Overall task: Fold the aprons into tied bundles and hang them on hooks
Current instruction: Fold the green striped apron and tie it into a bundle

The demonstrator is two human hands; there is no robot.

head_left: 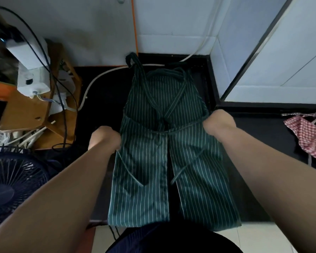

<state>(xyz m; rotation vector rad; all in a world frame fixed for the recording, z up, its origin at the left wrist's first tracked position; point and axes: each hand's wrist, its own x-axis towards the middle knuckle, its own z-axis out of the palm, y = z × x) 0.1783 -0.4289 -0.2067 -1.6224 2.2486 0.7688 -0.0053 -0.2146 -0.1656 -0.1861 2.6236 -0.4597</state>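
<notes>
you're early on: green striped apron (pixel 146 161) lies right of the fan (pixel 13 181), sides folded in, your left hand (pixel 106 138) and right hand (pixel 219 123) gripping its edges with curled fingers, nothing rolled, tied or hung, checked apron (pixel 306 134) farther right.

we are holding a green striped apron (pixel 146 179) lying on a dark counter (pixel 102 99), its sides folded in and nearly meeting down the middle, our left hand (pixel 106 137) gripping the left edge, our right hand (pixel 220 123) gripping the right edge, a red checked apron (pixel 306 136) lying well apart at right
</notes>
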